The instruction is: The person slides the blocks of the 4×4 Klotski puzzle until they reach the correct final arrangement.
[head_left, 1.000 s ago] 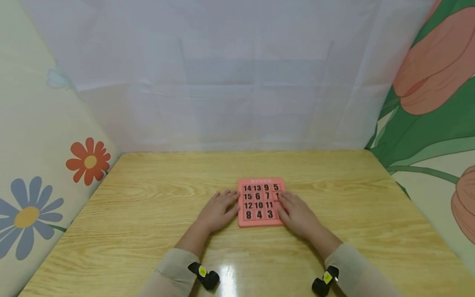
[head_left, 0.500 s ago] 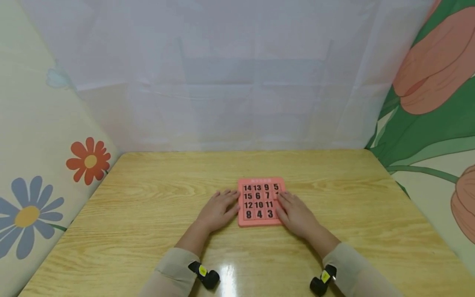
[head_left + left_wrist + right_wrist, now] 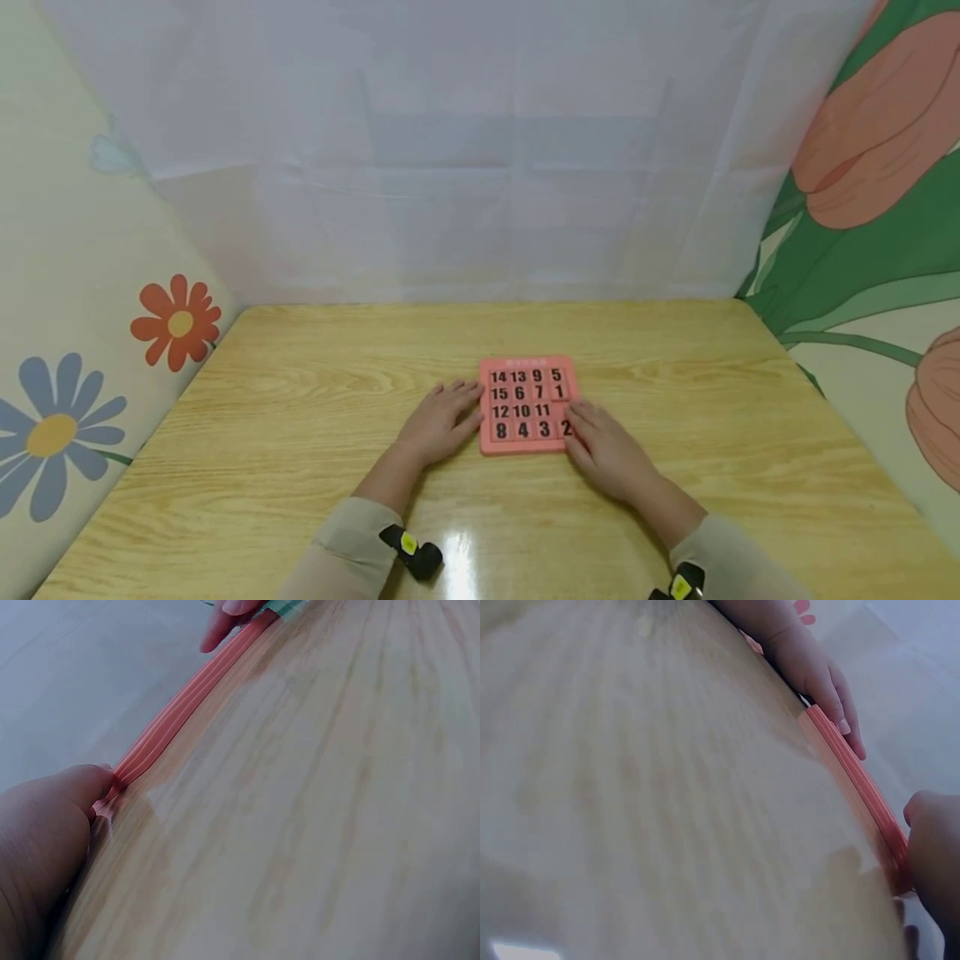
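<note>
A pink sliding number puzzle (image 3: 532, 447) lies flat on the wooden table, its tiles bearing black numbers. Along its left edge rests my left hand (image 3: 438, 423), fingers fairly straight and the thumb (image 3: 90, 784) at the near corner in the left wrist view. My right hand (image 3: 609, 446) lies at the right edge, fingers extended, with fingertips beside the gap under the 1 tile (image 3: 559, 392). Its thumb is by the 2 tile (image 3: 566, 427), which it partly covers. In the right wrist view, the puzzle's ridged side (image 3: 859, 780) runs between both hands.
The wooden table (image 3: 300, 358) spreads around the puzzle. A white cloth (image 3: 480, 150) hangs behind its far edge. Flower-printed panels stand left (image 3: 67, 250) and right (image 3: 877, 275). Black wrist cameras sit on the left cuff (image 3: 420, 558) and right cuff (image 3: 682, 583).
My right hand has shifted down and slightly right, uncovering the 1 tile and most of the 2 tile. My left hand and the puzzle stay in place.
</note>
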`<state>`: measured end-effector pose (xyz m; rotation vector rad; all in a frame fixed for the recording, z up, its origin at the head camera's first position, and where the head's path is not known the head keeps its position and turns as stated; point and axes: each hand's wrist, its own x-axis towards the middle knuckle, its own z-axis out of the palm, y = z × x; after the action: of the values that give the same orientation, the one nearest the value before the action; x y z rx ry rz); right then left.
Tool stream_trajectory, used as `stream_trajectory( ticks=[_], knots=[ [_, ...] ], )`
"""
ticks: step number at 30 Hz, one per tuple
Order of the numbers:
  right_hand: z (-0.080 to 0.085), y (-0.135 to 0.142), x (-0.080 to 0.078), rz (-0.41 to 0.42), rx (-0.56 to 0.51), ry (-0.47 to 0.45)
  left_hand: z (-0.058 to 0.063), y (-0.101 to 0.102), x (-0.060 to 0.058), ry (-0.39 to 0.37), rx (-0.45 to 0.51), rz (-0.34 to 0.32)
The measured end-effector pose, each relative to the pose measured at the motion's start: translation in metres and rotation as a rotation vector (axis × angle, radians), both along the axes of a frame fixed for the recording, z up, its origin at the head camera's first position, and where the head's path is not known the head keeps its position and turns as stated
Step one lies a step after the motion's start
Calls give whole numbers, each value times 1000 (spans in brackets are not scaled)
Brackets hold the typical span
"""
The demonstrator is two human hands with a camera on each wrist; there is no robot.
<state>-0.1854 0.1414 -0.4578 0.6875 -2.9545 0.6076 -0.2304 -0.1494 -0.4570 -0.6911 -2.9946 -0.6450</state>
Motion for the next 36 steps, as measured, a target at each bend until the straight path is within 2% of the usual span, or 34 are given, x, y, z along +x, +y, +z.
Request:
stream_trajectory(
  ticks=[9, 15, 28, 36],
  knots=[
    [-3, 5, 22, 23, -2, 20, 3, 1, 1, -3, -2, -3],
    [-2, 4, 29, 49, 7, 8, 3, 0, 1, 6, 3, -5],
    [-2, 0, 23, 48, 5, 72, 2, 0, 1, 5, -8, -6],
    [-1, -3, 14, 34, 15, 55, 4, 1, 3, 5, -1, -2]
  ],
)
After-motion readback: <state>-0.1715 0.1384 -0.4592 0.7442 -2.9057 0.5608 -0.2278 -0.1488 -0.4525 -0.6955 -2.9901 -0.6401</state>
